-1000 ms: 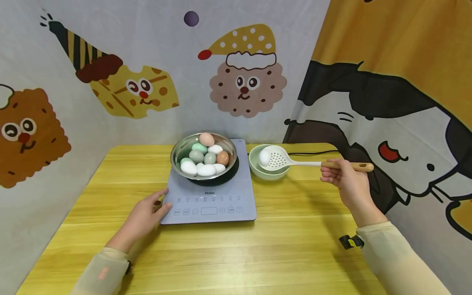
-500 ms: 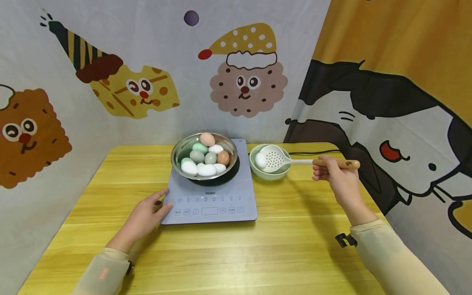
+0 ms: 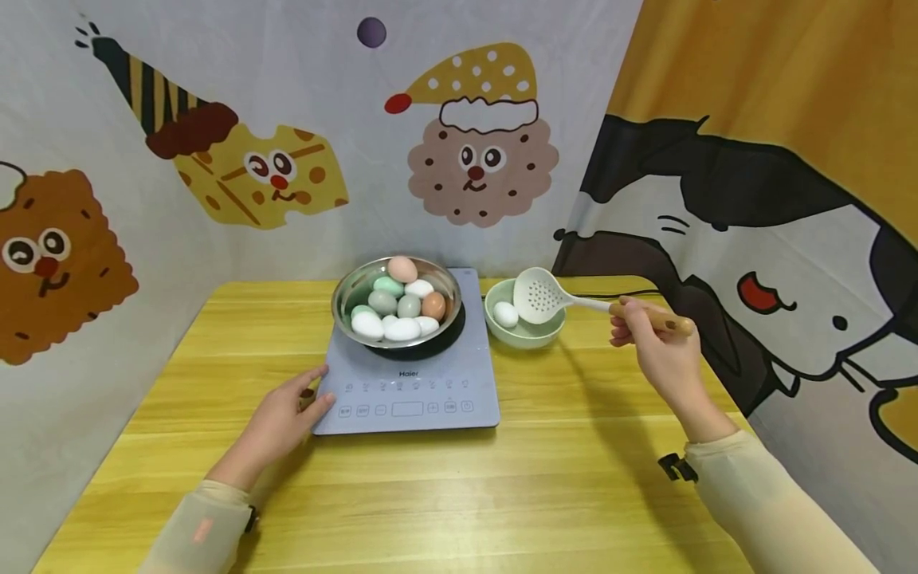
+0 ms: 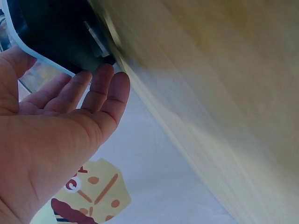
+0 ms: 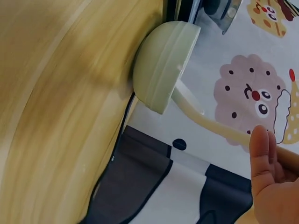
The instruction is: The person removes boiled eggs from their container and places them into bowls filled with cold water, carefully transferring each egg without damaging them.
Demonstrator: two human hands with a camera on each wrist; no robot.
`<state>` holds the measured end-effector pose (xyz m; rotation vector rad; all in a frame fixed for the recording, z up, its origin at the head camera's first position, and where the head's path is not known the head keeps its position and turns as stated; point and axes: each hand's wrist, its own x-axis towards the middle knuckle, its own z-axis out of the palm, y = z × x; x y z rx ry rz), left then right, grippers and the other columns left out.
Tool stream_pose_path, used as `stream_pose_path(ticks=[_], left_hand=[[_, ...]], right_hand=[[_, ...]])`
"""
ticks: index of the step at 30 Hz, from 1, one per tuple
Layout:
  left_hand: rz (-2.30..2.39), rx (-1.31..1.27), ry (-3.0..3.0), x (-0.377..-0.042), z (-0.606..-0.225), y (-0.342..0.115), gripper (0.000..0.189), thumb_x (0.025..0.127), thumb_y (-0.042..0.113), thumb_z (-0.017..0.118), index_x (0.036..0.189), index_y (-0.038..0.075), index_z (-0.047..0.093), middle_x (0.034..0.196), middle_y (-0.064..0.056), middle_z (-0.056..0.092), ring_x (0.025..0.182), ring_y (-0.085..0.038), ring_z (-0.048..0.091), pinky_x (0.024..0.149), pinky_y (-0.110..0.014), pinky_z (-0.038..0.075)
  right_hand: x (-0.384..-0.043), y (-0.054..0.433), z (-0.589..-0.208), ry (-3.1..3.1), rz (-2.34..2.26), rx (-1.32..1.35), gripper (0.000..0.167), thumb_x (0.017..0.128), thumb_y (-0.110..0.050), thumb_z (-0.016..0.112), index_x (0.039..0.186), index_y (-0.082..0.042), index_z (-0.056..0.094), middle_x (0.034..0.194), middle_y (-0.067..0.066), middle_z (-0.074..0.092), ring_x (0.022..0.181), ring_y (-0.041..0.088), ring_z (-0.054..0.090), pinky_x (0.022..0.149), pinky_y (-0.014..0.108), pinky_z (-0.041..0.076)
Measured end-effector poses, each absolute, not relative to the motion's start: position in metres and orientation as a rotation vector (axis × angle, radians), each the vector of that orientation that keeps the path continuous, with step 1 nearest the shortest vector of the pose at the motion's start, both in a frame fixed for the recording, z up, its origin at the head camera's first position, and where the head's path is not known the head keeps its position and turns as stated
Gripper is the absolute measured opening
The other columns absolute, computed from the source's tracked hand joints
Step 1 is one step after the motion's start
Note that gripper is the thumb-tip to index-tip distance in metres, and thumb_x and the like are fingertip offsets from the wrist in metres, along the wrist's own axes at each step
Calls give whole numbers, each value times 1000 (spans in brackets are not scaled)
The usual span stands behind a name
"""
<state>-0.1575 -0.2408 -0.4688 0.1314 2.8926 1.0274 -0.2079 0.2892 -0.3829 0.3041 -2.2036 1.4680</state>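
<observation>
My right hand (image 3: 663, 351) grips the wooden handle of a white slotted spoon (image 3: 539, 295), its perforated head tilted over the pale green bowl (image 3: 527, 341). One white egg (image 3: 505, 314) lies inside that bowl, left of the spoon head. In the right wrist view the bowl (image 5: 161, 65) is seen from the side, hiding the spoon's head. My left hand (image 3: 280, 422) touches the left edge of the induction cooker (image 3: 423, 399) with thumb and fingers spread apart. A steel bowl (image 3: 340, 312) on the cooker holds several white, greenish and brown eggs (image 3: 402, 330).
A black cord (image 3: 610, 295) runs along the back of the wooden table (image 3: 430, 502), right of the green bowl. Behind the table hangs a cloth backdrop (image 3: 287, 48) with cartoon prints, which also flanks both sides.
The white egg has left the slotted spoon and now lies in the green bowl. My right hand has moved left, and the spoon head has tipped up. My left hand stays put.
</observation>
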Motion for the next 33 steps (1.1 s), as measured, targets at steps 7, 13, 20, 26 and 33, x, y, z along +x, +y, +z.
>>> stream_pose_path(ticks=[7, 13, 20, 26, 33], left_hand=[[1027, 132, 2892, -158, -469, -242, 63, 110, 33, 62, 162, 2, 44, 154, -33, 56, 129, -48, 66, 104, -62, 57], [1032, 136, 2892, -159, -469, -243, 64, 110, 33, 62, 162, 1, 43, 155, -33, 54, 131, -49, 65, 105, -62, 57], [1027, 142, 2896, -159, -469, -243, 63, 110, 31, 63, 162, 1, 43, 156, -33, 53, 131, -50, 65, 105, -62, 57], [1019, 140, 2904, -160, -469, -244, 63, 110, 31, 63, 162, 1, 44, 155, -33, 54, 130, -50, 66, 105, -62, 57], [1028, 142, 2902, -159, -470, -243, 62, 110, 30, 63, 161, 1, 44, 155, -34, 54, 130, -50, 66, 105, -63, 57]], right_hand=[[-202, 284, -382, -2050, 565, 935, 32, 110, -17, 59, 116, 8, 79, 99, 20, 82, 78, 24, 78, 64, 25, 63], [-192, 280, -380, -1965, 321, 1158, 40, 111, -25, 56, 117, 7, 78, 92, 13, 78, 74, 26, 74, 59, 37, 62], [-192, 275, -372, -1888, 638, 902, 40, 111, -22, 59, 108, 13, 79, 93, 22, 81, 71, 17, 77, 62, 20, 61], [-191, 261, -355, -1831, 1611, 851, 27, 105, 13, 49, 125, 24, 66, 108, 17, 82, 81, 12, 79, 80, 21, 65], [-208, 227, -349, -1971, 1844, 892, 32, 111, 2, 49, 135, 19, 63, 112, 13, 82, 88, 18, 78, 87, 28, 66]])
